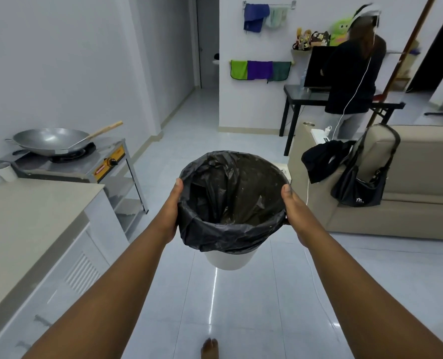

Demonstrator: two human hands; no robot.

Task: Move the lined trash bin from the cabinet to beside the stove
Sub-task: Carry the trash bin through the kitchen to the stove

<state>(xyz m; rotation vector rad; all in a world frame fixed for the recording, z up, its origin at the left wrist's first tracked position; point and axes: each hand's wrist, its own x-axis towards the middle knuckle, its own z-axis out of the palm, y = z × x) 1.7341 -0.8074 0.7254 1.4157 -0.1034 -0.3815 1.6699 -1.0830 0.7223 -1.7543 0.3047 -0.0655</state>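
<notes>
A white trash bin (229, 260) lined with a black plastic bag (230, 198) hangs in the air over the tiled floor, held between both hands. My left hand (170, 211) grips its left rim and my right hand (296, 211) grips its right rim. The bag looks empty inside. The stove (85, 164), a metal stand with a wok (49, 139) on top, stands to the left and farther off. The grey-topped cabinet (29, 218) runs along the left, nearer to me.
A beige sofa (409, 182) with a black bag and dark clothes stands on the right. Behind it a person in black faces a dark table (295, 93). A white cup (5, 172) sits by the stove. Open tiled floor lies between stove and sofa.
</notes>
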